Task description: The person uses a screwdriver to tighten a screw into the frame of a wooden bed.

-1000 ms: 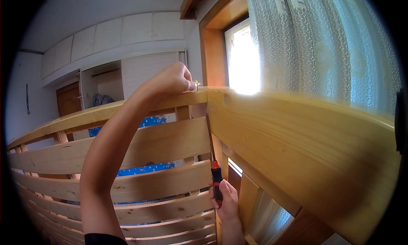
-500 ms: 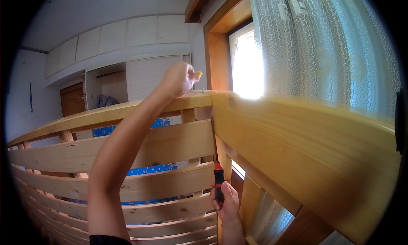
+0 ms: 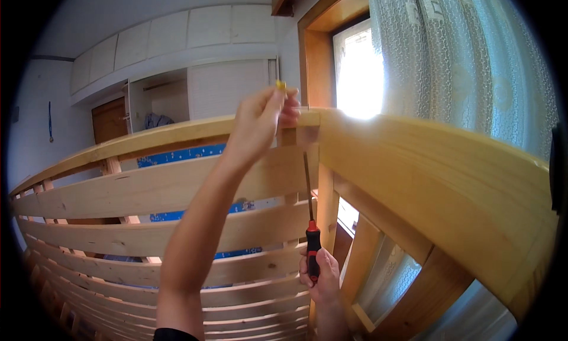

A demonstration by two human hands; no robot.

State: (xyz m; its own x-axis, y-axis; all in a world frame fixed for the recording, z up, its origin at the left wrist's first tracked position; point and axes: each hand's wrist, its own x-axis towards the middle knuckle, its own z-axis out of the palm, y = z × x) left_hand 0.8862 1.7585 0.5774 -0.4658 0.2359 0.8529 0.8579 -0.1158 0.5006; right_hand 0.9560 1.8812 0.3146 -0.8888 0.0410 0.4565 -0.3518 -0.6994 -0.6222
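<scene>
My left hand is raised before the top rail, its thumb and fingers closed on a small yellow piece of a kind I cannot make out. Lower down, my right hand is wrapped round the black and red handle of a screwdriver. Its long shaft points up, with the tip just below the corner where the wooden top rail meets a wide wooden board. The left fingers are close to that corner and hide part of the rail.
Below the rail run several pale wooden slats, with blue patterned fabric behind them. A window glares beside a long curtain at the right. White cupboards and an open closet line the far wall.
My left hand has turned, lifting the yellow piece, and now covers part of the rail. My view has shifted, so the corner sits farther right and higher. The right hand keeps hold of the screwdriver.
</scene>
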